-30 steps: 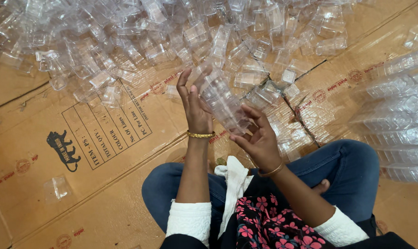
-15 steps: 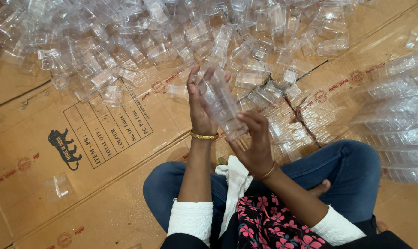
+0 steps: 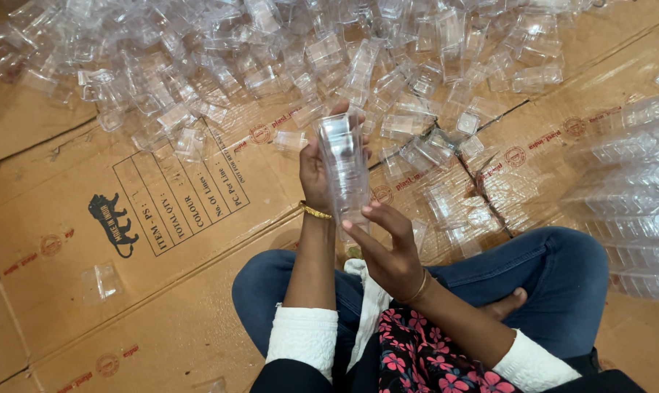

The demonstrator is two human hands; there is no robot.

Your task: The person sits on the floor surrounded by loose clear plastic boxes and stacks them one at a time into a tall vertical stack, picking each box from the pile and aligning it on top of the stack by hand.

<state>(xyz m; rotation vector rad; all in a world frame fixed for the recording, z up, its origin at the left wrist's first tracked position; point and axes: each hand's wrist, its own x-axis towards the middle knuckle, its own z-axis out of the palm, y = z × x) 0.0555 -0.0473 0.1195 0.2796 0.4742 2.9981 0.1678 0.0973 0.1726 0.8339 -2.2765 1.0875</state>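
Observation:
A stack of clear plastic cups, nested into a column, stands nearly upright in front of me. My left hand grips it from the left side, fingers curled behind its top. My right hand supports the lower end from beneath, fingers spread against the bottom cup. Both wrists wear thin gold bangles. I sit cross-legged in blue jeans on flattened cardboard.
A wide heap of loose clear cups covers the cardboard floor ahead. Long finished stacks lie in rows at the right. One single cup lies alone at the left.
The stack has swung from a rightward tilt to almost upright. My left hand closed around it and my right hand slid down to its bottom end.

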